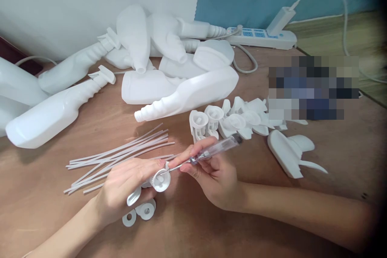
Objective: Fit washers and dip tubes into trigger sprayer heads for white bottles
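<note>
My left hand (127,185) is closed around a white spray-bottle trigger head (161,185), its round threaded collar turned toward my right hand. Between the fingers of my right hand (217,177) is a screwdriver (214,148) with a clear handle and a thin metal shaft. The shaft's tip reaches into the open collar; exactly what it touches inside is too small to tell. Beneath my left hand lie a few flat white washers (129,217) on the table. Thin white plastic tubes (121,151) lie in a loose bundle behind my left hand.
White bottles (193,90) are heaped at the back, and a bottle with a trigger head fitted (45,119) lies at the left. More trigger heads (238,119) and white shroud parts (287,151) lie beyond my right hand. A power strip (263,39) with a cable stands against the wall.
</note>
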### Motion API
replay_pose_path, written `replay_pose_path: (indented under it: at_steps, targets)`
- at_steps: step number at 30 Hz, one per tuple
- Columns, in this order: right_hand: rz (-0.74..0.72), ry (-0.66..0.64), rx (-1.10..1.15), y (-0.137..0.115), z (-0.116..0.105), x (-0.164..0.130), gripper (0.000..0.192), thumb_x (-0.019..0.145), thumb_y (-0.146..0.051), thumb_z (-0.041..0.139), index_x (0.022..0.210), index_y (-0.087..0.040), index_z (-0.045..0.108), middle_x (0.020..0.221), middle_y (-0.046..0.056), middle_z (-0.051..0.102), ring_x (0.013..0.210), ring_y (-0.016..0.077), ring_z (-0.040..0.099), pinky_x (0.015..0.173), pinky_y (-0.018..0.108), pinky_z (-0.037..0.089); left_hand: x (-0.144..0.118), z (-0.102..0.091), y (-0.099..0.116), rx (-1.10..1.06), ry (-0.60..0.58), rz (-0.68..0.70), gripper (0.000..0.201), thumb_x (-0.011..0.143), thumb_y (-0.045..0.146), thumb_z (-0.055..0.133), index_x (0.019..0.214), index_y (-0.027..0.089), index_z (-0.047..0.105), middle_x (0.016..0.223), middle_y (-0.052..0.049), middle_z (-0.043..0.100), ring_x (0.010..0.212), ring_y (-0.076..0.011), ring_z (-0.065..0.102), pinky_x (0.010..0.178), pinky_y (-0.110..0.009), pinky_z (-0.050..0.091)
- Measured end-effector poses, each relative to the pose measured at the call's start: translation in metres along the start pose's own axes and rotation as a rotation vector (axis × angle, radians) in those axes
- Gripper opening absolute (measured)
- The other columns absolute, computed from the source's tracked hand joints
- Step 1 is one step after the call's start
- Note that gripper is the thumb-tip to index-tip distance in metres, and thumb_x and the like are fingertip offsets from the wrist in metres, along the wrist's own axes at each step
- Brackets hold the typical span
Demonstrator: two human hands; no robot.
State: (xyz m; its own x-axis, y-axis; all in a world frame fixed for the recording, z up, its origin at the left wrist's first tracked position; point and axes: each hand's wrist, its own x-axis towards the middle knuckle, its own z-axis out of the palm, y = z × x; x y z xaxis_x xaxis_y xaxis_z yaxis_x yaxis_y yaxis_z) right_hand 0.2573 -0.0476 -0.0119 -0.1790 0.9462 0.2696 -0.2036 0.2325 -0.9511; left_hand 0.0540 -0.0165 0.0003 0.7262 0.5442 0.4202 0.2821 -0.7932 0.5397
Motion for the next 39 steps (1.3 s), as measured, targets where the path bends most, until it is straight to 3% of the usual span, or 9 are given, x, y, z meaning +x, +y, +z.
replay_pose_path:
  at_steps: [6,14,22,25,29,33,39]
  targets:
    - [-0.294,0.010,-0.165,-0.001,-0.001,-0.003,0.024,0.083,-0.010,0.052,0.096,-0.028,0.041,0.095,0.001,0.069,0.088,0.0158,0.066,0.071,0.033,0.056,0.002,0.001,0.004,0.035,0.087,-0.094,0.027,0.082,0.024,0.055,0.109,0.024,0.053,0.091,-0.004,0.071,0.078,-0.0180,0.068,0.064,-0.027,0.056]
    - [-0.414,-0.034,-0.407,-0.006,0.002,0.003,0.017,0.078,-0.009,0.059,0.080,-0.023,0.049,0.081,0.004,0.071,0.078,0.0164,0.067,0.063,0.030,0.058,-0.001,0.003,0.002,0.046,0.143,-0.048,0.031,0.078,0.019,0.060,0.108,0.020,0.053,0.090,-0.005,0.071,0.072,-0.0163,0.067,0.060,-0.025,0.054]
    - [-0.688,-0.091,-0.513,0.007,0.004,-0.003,0.031,0.072,-0.002,0.063,0.085,-0.023,0.046,0.097,0.005,0.069,0.090,0.0196,0.067,0.071,0.034,0.061,-0.010,0.008,-0.002,0.076,0.183,-0.022,0.036,0.076,0.018,0.062,0.110,0.019,0.052,0.088,-0.004,0.070,0.071,-0.0149,0.066,0.062,-0.024,0.052]
    - [-0.673,-0.111,-0.514,0.009,0.006,-0.006,0.034,0.072,0.000,0.062,0.092,-0.024,0.048,0.103,0.005,0.068,0.095,0.0208,0.065,0.075,0.035,0.060,-0.010,0.009,-0.003,0.097,0.197,-0.019,0.035,0.075,0.017,0.063,0.109,0.018,0.053,0.086,-0.004,0.070,0.069,-0.0140,0.066,0.062,-0.023,0.051]
    - [-0.570,-0.039,-0.375,0.009,0.011,-0.007,0.041,0.073,0.002,0.060,0.102,-0.024,0.047,0.101,0.004,0.068,0.092,0.0210,0.066,0.077,0.035,0.060,-0.009,0.009,-0.001,0.118,0.231,-0.002,0.034,0.074,0.019,0.064,0.107,0.017,0.054,0.083,-0.003,0.071,0.067,-0.0129,0.065,0.060,-0.021,0.051]
    - [-0.468,0.017,-0.339,0.007,0.015,-0.008,0.042,0.073,0.003,0.059,0.100,-0.027,0.046,0.096,0.000,0.070,0.088,0.0204,0.068,0.077,0.036,0.060,-0.010,0.009,0.000,0.103,0.229,-0.017,0.033,0.075,0.018,0.063,0.107,0.018,0.054,0.083,-0.002,0.070,0.066,-0.0122,0.064,0.061,-0.020,0.050]
    - [-0.377,0.095,-0.441,0.007,0.016,-0.014,0.035,0.073,-0.003,0.063,0.091,-0.028,0.045,0.093,-0.002,0.070,0.080,0.0165,0.069,0.069,0.025,0.061,-0.006,0.007,0.004,0.150,0.240,-0.022,0.030,0.076,0.020,0.062,0.105,0.019,0.055,0.082,-0.002,0.071,0.062,-0.0130,0.065,0.058,-0.021,0.051]
